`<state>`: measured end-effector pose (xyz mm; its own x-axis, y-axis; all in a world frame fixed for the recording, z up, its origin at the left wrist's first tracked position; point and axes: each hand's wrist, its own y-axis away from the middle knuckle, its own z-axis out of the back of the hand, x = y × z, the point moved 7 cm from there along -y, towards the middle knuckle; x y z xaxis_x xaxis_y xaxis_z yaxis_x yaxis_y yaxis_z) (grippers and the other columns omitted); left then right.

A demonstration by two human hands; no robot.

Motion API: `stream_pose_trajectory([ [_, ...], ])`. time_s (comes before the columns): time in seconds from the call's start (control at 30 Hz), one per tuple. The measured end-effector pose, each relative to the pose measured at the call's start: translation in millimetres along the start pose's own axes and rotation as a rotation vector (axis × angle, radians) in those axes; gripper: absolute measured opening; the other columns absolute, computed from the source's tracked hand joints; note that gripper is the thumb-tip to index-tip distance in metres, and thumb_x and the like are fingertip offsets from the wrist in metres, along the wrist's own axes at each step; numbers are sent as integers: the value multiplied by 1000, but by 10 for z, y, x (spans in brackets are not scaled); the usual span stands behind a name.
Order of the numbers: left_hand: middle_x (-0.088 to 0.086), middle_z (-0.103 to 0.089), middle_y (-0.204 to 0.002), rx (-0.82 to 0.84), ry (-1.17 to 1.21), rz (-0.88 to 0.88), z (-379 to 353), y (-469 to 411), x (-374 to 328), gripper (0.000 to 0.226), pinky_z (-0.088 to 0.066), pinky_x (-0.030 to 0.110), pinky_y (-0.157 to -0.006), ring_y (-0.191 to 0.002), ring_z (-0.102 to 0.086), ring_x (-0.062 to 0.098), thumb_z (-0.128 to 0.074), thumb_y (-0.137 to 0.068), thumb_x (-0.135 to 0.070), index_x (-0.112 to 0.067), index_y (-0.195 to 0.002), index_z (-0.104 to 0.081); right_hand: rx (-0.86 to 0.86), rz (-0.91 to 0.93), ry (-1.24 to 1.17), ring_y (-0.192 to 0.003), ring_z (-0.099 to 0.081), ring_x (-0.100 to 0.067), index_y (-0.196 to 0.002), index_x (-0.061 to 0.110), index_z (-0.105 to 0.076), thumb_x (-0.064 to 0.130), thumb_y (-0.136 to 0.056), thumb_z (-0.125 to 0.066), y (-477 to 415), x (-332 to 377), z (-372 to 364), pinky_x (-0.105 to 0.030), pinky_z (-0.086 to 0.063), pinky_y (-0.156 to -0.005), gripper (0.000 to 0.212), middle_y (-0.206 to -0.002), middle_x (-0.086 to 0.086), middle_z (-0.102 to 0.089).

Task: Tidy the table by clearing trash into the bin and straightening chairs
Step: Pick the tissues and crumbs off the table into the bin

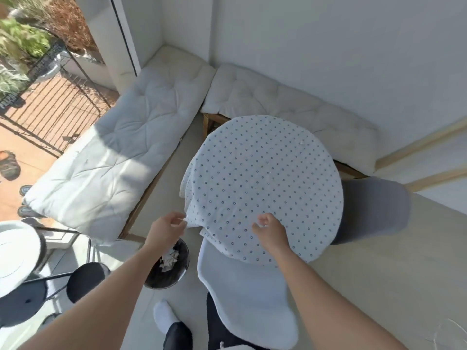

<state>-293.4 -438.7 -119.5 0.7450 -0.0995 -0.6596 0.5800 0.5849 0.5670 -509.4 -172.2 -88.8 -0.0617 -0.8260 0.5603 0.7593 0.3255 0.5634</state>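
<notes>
A white-walled corner holds two pale bench cushions (121, 157) set at a right angle, and in front of them stands a round surface (265, 183) under a white cloth dotted with small blue marks. The cloth top looks bare apart from a few tiny crumbs. A white chair (247, 296) is tucked against the near edge, its seat partly under the hanging cloth, and a grey chair (374, 210) sits at the right side. On the floor just left of the white chair stands a black bin (169, 266) with crumpled white trash (170, 257) lying inside. The left hand (166, 227) hovers directly above the bin, beside the cloth's left edge, fingers loosely curled; whether it pinches anything cannot be told. The right hand (270, 231) rests over the near edge of the cloth, fingers bent and loose, holding nothing visible. A white-socked foot (164, 317) stands below the bin.
</notes>
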Motion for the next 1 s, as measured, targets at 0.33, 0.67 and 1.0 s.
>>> stream_pose_trajectory([
  [0.33, -13, -78, -102, 24, 26, -48, -959, -1000, -900, 21, -51, 14, -66, -87, -72, 0, -71, -96, -41, -32, -114, -76, -36, 11, -32, -103, -62, -12, -136, 22, -61, 35, -98, -70, -1497, -263, 536, -30, -55, -85, 41, -135, 2, -64],
  [0.67, -14, -68, -104, 65, -106, -240, -1942, -1857, -1526, 34, -48, 22, -87, -99, -61, 7, -83, -87, -39, -29, -118, -74, -172, 111, -16, -99, -62, -11, -132, 18, -62, 33, -98, -70, -2692, -360, 808, -27, -50, -90, 38, -126, -2, -61],
  [1.0, -17, -59, -89, -79, -222, -456, -2226, -2083, -1756, 5, -48, 21, -70, -81, -58, 5, -80, -91, -29, -30, -95, -77, -412, 120, -1, -108, -58, -18, -144, 18, -53, 32, -98, -69, -3931, -265, 1711, -30, -49, -94, 51, -138, -8, -48],
])
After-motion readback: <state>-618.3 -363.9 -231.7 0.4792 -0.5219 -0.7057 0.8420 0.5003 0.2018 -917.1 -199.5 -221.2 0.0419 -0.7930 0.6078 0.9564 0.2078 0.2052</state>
